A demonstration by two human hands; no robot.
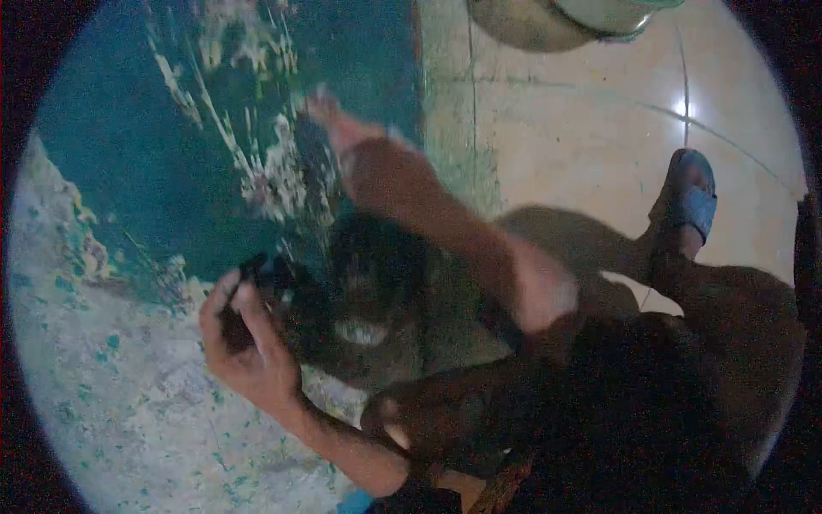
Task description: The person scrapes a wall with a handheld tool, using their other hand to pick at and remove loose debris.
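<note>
My left hand is closed in front of a scraped, pale grey area. Its fingers curl together, and a small dark piece shows at the fingertips, too dim to identify. Higher up, my right hand is at the teal painted surface, close to a white patch of peeled paint. Motion smears its fingers, so whatever it may hold cannot be made out. Dark shadow covers the surface between the two hands.
The bare, rough area at lower left is speckled with green flecks. Beige floor tiles lie on the right, with a round basin at the top edge. My foot wears a blue-grey slipper. My dark-clothed legs fill the lower right.
</note>
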